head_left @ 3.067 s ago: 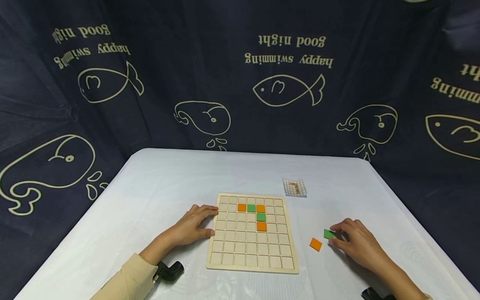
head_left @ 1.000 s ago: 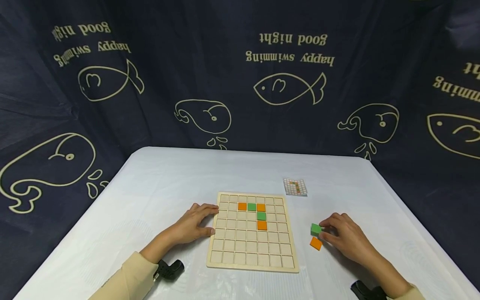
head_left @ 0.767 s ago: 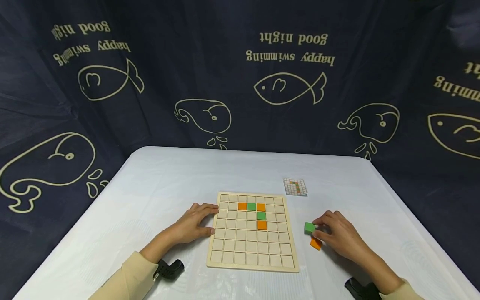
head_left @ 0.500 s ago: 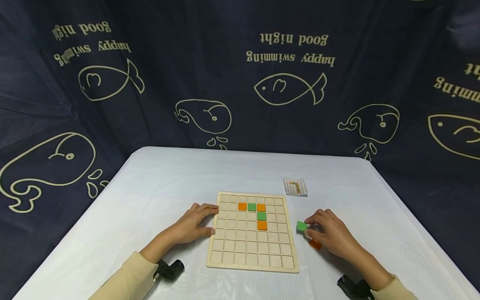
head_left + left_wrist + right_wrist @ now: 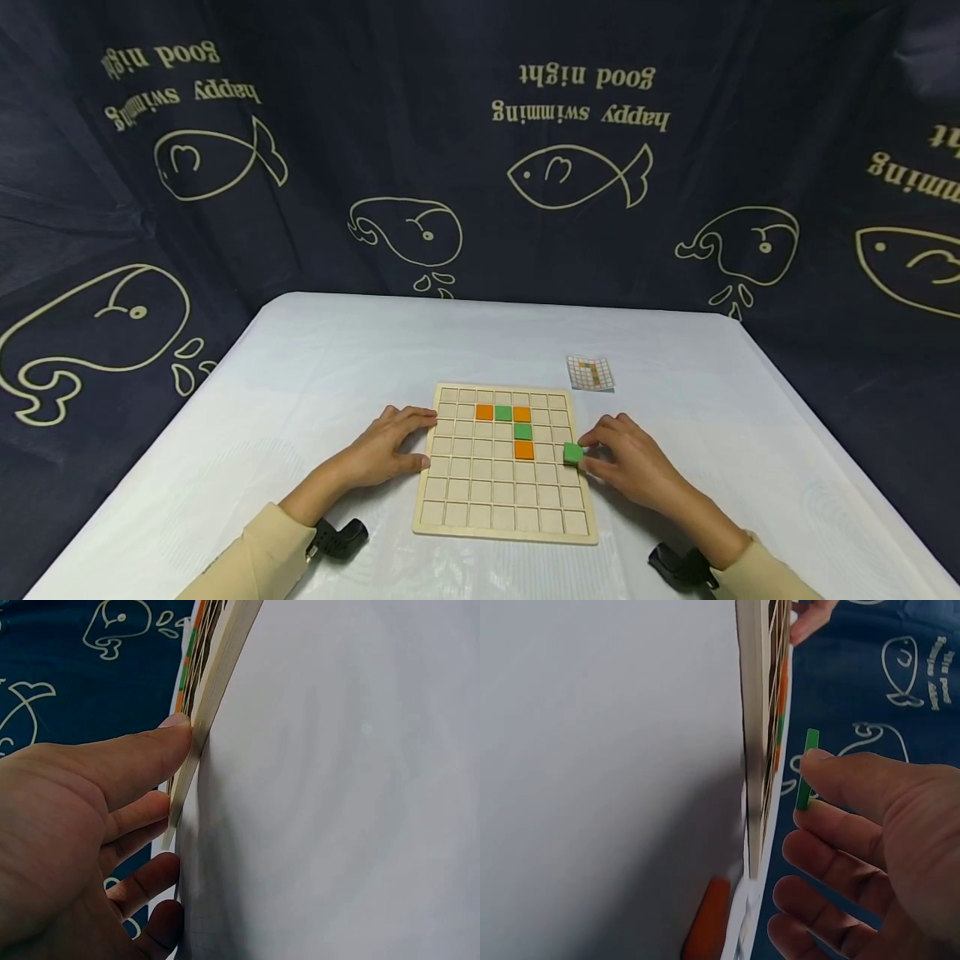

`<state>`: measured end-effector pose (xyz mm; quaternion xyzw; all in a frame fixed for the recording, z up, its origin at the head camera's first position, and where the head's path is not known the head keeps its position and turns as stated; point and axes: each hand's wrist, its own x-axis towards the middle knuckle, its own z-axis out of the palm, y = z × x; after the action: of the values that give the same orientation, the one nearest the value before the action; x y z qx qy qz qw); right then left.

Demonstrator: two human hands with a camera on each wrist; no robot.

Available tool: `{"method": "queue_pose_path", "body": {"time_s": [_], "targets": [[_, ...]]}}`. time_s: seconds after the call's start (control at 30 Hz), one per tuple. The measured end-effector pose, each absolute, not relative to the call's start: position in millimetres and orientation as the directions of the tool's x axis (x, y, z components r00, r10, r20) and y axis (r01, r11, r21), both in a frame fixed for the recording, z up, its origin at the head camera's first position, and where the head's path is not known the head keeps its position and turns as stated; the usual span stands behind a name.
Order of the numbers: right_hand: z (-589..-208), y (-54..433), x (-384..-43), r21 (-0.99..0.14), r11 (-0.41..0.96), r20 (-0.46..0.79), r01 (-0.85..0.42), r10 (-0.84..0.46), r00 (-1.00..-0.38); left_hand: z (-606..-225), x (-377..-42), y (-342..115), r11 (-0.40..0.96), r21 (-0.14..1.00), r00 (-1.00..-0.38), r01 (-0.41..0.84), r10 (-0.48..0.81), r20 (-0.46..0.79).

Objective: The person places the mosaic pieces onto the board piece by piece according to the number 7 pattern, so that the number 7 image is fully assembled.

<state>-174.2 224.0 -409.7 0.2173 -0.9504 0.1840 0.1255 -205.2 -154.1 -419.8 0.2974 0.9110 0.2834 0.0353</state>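
My left hand rests with extended fingers at the left edge of a wooden grid board; in the left wrist view its thumb touches the board's side. With thumb and index finger, my right hand pinches a square green tile over the board's right rim. The right wrist view shows that green tile edge-on, raised above the board. On the grid lie several orange and green tiles, a row ending in an orange tile and a column running down to another orange tile.
A loose orange tile lies on the table, hidden by my right hand in the head view. Behind the board's right corner lies a small card printed with a coloured grid. A dark curtain hangs beyond the white table.
My right hand has picked up the green tile from the table at the right and carried it leftward, past the orange tile, to the board's rim. The left hand keeps its place.
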Motion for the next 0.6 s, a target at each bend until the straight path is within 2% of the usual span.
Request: {"method": "queue_pose_path", "body": {"time_s": [0.6], "targets": [[-408, 189, -174, -0.27, 0.805, 0.249, -0.528, -0.472, -0.846, -418, -204, -155, 0.665, 0.534, -0.82, 0.522, 0.564, 0.1]]}}
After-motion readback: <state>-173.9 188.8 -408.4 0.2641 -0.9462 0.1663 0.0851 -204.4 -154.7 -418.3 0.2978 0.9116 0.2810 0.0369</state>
